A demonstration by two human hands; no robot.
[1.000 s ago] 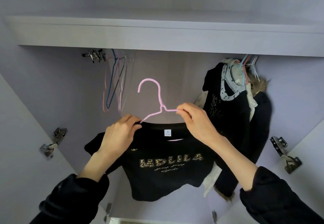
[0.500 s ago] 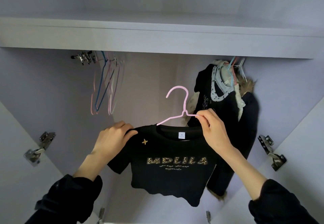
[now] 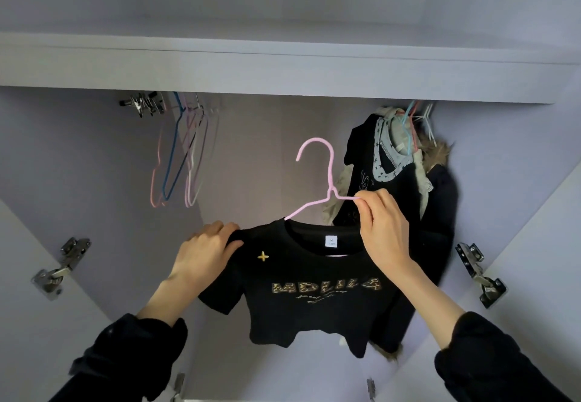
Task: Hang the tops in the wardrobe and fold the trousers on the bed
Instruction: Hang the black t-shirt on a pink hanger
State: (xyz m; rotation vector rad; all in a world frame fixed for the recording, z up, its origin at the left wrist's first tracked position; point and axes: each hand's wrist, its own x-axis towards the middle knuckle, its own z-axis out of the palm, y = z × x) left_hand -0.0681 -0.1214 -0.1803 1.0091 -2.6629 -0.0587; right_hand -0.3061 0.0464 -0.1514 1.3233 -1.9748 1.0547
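Note:
A black T-shirt (image 3: 314,301) with gold lettering hangs on a pink wire hanger (image 3: 327,178) that I hold up inside the open wardrobe. My left hand (image 3: 207,250) grips the shirt's left shoulder over the hanger's arm. My right hand (image 3: 382,228) pinches the hanger's right arm just beside the neck. The hook points up and left, below the shelf's front edge (image 3: 283,68). The rail itself is hidden behind that edge.
Several empty wire hangers (image 3: 182,156) hang at the left, next to metal clips (image 3: 143,104). Dark clothes with a fur-trimmed coat (image 3: 408,213) hang at the right. Door hinges (image 3: 59,268) (image 3: 481,276) sit on both open doors.
Both hands have carried the hanger and T-shirt to the right and slightly up, closer to the hanging dark clothes. The grips are unchanged.

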